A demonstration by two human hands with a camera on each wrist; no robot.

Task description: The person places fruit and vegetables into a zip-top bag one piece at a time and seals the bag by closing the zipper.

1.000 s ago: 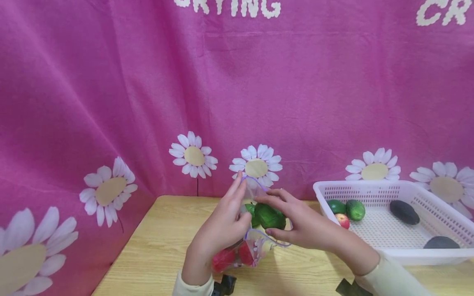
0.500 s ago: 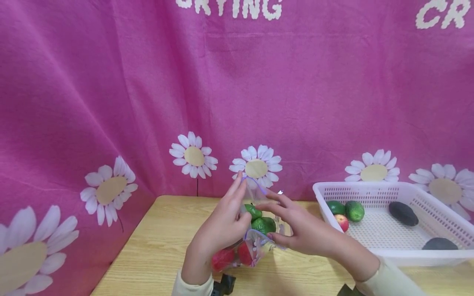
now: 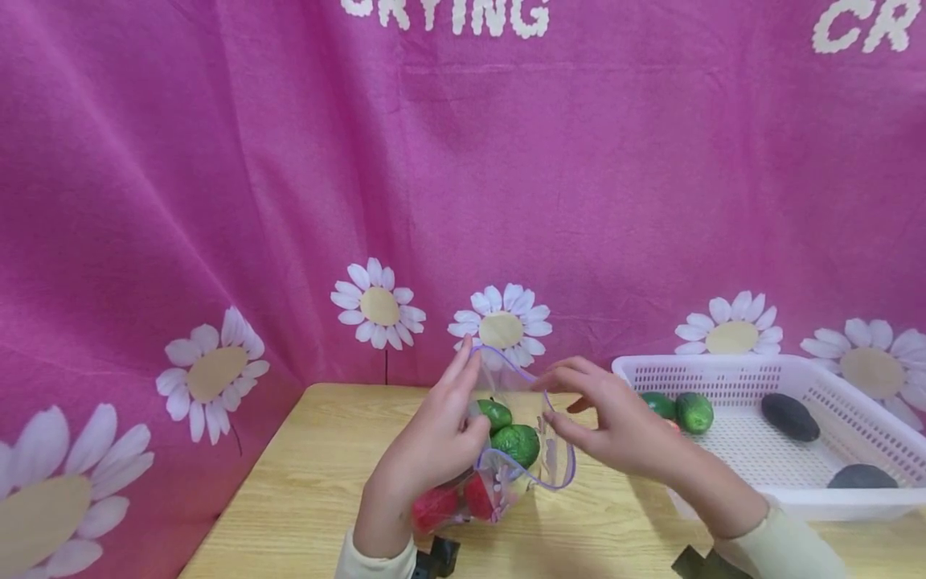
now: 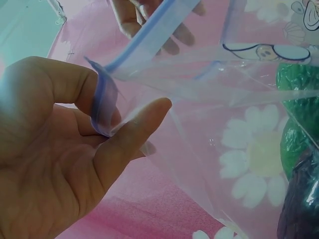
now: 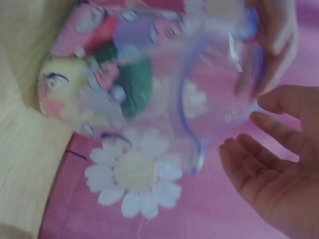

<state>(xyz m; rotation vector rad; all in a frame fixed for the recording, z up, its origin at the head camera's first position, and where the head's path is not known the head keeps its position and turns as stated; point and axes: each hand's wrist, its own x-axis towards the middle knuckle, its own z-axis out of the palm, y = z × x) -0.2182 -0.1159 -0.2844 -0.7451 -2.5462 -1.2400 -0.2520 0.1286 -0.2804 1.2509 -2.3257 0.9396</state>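
Observation:
A clear zip bag (image 3: pixel 567 470) with a purple rim and printed cartoon figures stands with its mouth open toward my right hand. My left hand (image 3: pixel 434 438) holds its left edge; in the left wrist view the purple rim (image 4: pixel 103 102) passes between thumb and curled fingers. Inside lie a smooth green fruit (image 3: pixel 495 414) and a bumpy green avocado-like fruit (image 3: pixel 516 445). Red pieces (image 3: pixel 437 507) and a pale yellow item (image 5: pixel 62 87) show through the plastic. My right hand (image 3: pixel 615 414) is at the rim's right side, fingers loosely bent and apart, with no fruit in it.
A white perforated basket (image 3: pixel 723 490) stands right of the bag. In it are green produce (image 3: pixel 694 412), a dark oval item (image 3: pixel 791 416) and a dark rounded one (image 3: pixel 863 476). A pink flowered cloth (image 3: pixel 615 201) hangs behind the wooden table (image 3: pixel 289 482).
The right hand held the bumpy green fruit at the bag's mouth, then let it go inside. Since then that hand has drawn back right to the rim. The left hand keeps its place.

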